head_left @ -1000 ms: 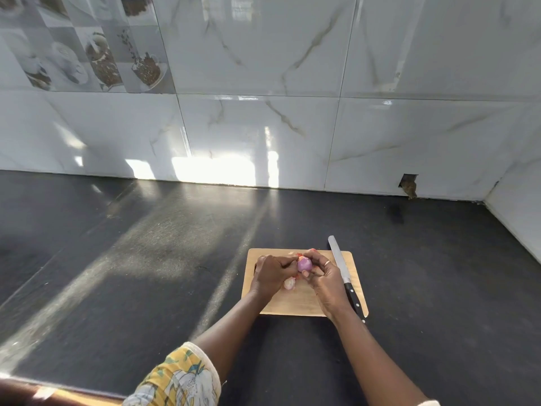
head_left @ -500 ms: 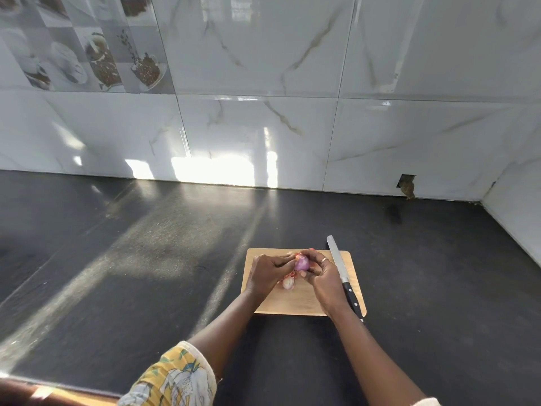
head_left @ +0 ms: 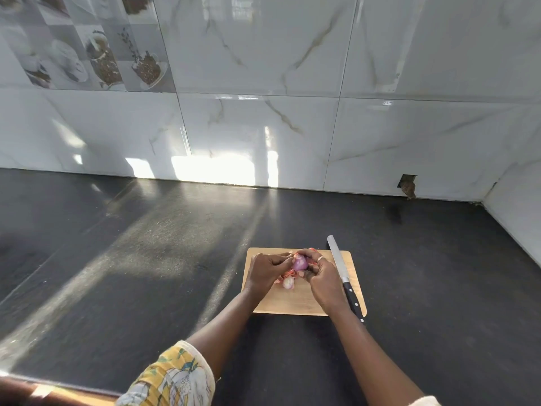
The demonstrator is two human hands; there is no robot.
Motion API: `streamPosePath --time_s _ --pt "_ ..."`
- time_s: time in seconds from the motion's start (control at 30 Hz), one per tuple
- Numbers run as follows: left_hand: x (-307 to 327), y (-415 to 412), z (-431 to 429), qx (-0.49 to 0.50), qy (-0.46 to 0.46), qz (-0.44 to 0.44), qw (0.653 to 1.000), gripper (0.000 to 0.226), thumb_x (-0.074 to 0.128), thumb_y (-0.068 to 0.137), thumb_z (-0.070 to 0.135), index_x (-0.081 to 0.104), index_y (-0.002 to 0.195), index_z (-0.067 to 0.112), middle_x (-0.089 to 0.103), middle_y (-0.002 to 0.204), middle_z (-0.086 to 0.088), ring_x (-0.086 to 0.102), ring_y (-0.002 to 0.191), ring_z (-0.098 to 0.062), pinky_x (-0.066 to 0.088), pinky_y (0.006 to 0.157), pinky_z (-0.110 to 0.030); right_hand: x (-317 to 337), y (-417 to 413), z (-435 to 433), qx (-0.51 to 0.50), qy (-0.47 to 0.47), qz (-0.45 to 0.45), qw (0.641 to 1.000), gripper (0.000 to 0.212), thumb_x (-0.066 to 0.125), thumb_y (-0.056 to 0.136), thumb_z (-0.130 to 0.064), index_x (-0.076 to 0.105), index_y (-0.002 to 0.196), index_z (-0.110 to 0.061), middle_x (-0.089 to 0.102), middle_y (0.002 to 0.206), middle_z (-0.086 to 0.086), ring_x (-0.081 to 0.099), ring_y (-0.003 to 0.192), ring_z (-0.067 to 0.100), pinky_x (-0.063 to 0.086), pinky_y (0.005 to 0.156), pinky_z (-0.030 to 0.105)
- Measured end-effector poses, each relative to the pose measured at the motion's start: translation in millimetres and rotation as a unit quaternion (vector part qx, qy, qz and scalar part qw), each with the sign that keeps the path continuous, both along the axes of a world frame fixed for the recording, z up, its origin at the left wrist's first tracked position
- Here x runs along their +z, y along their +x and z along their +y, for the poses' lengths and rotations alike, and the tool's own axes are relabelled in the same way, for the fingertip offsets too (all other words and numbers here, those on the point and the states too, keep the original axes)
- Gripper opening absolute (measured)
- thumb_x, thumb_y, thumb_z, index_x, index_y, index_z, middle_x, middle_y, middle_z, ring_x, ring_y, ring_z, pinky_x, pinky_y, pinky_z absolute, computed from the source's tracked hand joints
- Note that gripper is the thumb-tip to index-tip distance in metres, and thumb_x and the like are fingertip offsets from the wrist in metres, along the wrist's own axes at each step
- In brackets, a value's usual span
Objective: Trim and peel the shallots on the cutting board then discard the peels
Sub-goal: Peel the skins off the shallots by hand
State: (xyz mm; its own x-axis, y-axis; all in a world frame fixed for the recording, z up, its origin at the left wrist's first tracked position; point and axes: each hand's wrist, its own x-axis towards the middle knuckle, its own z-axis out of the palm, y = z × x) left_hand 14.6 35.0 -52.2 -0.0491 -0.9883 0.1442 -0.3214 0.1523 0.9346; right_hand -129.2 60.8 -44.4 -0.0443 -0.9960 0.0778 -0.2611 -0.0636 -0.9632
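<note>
A small wooden cutting board (head_left: pixel 295 303) lies on the dark counter. Above it, a purple shallot (head_left: pixel 299 263) is pinched between my left hand (head_left: pixel 265 272) and my right hand (head_left: pixel 323 278), fingers of both on it. Thin reddish peels (head_left: pixel 288 274) hang and lie just under the shallot. A pale, peeled shallot (head_left: pixel 288 283) rests on the board below my fingers. A long knife (head_left: pixel 339 266) with a black handle lies along the board's right edge, untouched, right beside my right hand.
The black counter (head_left: pixel 146 259) stretches wide to the left and right of the board. White marble-look tiles (head_left: pixel 263 127) form the back wall, with a side wall at the far right. A small hole (head_left: pixel 407 186) breaks the tile near the corner.
Both hands have stayed over the board working the shallot. More reddish peel now hangs loose beneath it. The knife and the peeled shallot have not moved.
</note>
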Motion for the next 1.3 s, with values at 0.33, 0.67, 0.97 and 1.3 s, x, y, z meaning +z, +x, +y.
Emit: streamPosePath --time_s 0.33,0.67,0.97,1.3 --pt "2 -5 2 0.018 0.004 0.001 1.000 0.009 0.068 0.077 0.014 0.075 0.078 0.011 0.073 0.077 0.002 0.060 0.071 -0.005 0.051 0.067 -0.033 3 3 3 -0.009 -0.023 -0.009 1.000 0.048 0.054 0.079 0.021 0.062 0.103 -0.020 0.064 0.106 0.002 0.061 0.098 0.010 0.049 0.080 0.010" --pt "5 -3 6 0.011 0.010 0.066 0.998 0.013 0.069 0.081 0.016 0.075 0.092 0.021 0.075 0.085 0.005 0.068 0.080 -0.006 0.055 0.076 -0.027 5 4 6 0.000 0.015 -0.155 0.988 0.038 0.073 0.076 0.003 0.062 0.104 -0.021 0.063 0.114 0.006 0.066 0.099 0.011 0.053 0.078 0.018" --pt "7 -3 9 0.018 -0.070 -0.032 0.997 0.013 0.072 0.076 0.007 0.076 0.089 0.009 0.075 0.088 -0.003 0.065 0.078 0.008 0.054 0.079 -0.018 1 4 9 -0.035 0.007 -0.169 0.985 0.038 0.074 0.074 0.005 0.057 0.100 -0.017 0.068 0.096 0.001 0.067 0.093 0.011 0.054 0.082 0.022" --pt "11 -14 13 0.107 -0.068 -0.072 0.989 0.005 0.073 0.070 0.006 0.070 0.074 0.006 0.073 0.077 -0.004 0.063 0.068 -0.010 0.048 0.065 -0.018 -1 4 6 -0.051 0.032 -0.299 0.952 0.045 0.072 0.066 0.018 0.059 0.091 -0.017 0.066 0.093 0.006 0.064 0.093 0.020 0.054 0.084 0.030"
